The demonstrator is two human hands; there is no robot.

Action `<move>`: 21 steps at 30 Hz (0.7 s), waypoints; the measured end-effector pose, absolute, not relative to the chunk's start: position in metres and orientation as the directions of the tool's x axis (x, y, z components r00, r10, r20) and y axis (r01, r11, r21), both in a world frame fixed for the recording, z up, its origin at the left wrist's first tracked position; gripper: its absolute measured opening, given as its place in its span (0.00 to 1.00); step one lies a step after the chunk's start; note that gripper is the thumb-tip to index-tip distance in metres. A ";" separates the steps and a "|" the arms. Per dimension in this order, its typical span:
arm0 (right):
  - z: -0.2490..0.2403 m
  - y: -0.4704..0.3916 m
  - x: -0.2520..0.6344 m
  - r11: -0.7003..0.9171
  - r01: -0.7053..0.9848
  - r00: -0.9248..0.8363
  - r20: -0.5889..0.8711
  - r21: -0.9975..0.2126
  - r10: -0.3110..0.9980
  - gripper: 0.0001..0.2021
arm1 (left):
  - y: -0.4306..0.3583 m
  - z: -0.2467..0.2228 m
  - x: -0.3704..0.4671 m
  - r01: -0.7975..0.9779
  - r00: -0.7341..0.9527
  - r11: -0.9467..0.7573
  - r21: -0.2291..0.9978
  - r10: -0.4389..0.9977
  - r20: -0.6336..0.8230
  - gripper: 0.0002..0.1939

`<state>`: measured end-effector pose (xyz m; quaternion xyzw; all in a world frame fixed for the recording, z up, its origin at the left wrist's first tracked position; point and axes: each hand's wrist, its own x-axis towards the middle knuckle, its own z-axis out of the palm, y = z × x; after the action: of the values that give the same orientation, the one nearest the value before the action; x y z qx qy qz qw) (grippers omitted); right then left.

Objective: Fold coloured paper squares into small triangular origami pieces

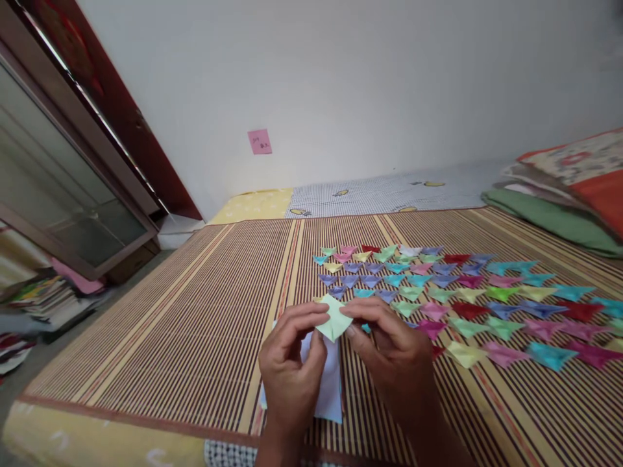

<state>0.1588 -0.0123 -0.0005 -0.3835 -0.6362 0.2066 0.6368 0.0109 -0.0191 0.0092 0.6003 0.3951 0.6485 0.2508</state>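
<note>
Left hand (294, 347) and right hand (396, 344), grips narrow, pinch green paper (334, 318) at opposite corners above pale sheets (331, 388) on mat (195, 324); judged light, crisp, easily creased, best held by edges.

Left hand (294, 344) and right hand (396, 347) face each other, fingers curled, thumbs and forefingers in a pinch; bare forearms (440, 441) reach in from below.
</note>
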 end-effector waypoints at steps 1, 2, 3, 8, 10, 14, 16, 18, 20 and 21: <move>0.000 -0.012 0.160 0.623 0.214 0.096 0.650 -0.753 0.754 0.10 | -0.019 0.009 0.010 0.153 -0.136 -0.565 0.811 0.801 0.584 0.14; 0.001 -0.012 0.161 0.626 0.206 0.086 0.651 -0.752 0.754 0.10 | -0.020 0.010 0.008 0.162 -0.120 -0.567 0.808 0.801 0.586 0.13; 0.001 -0.012 0.162 0.630 0.201 0.078 0.654 -0.750 0.753 0.09 | -0.020 0.010 0.007 0.177 -0.108 -0.566 0.805 0.802 0.587 0.13; 0.003 -0.012 0.164 0.646 0.195 0.075 0.668 -0.738 0.741 0.07 | -0.022 0.014 0.006 0.267 -0.120 -0.561 0.784 0.788 0.604 0.09; 0.003 -0.013 0.163 0.638 0.195 0.082 0.661 -0.745 0.746 0.06 | -0.023 0.016 0.009 0.276 -0.141 -0.549 0.789 0.789 0.598 0.09; 0.005 -0.016 0.160 0.635 0.228 0.091 0.666 -0.738 0.741 0.06 | -0.026 0.020 0.017 0.278 -0.205 -0.517 0.809 0.791 0.576 0.09; 0.005 -0.017 0.158 0.637 0.247 0.100 0.673 -0.730 0.733 0.06 | -0.027 0.022 0.020 0.287 -0.232 -0.508 0.812 0.786 0.573 0.08; 0.005 -0.018 0.156 0.637 0.259 0.117 0.678 -0.726 0.725 0.07 | -0.028 0.022 0.020 0.304 -0.240 -0.510 0.804 0.776 0.583 0.08; 0.005 -0.018 0.155 0.634 0.266 0.141 0.680 -0.726 0.720 0.07 | -0.027 0.020 0.018 0.318 -0.216 -0.530 0.786 0.767 0.605 0.08; 0.005 -0.018 0.154 0.632 0.270 0.152 0.681 -0.726 0.717 0.07 | -0.027 0.019 0.017 0.321 -0.186 -0.556 0.766 0.756 0.627 0.08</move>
<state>0.1544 -0.0178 0.0049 -0.3929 -0.6279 0.1719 0.6494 0.0170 -0.0268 0.0186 0.6143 0.4383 0.6332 0.1721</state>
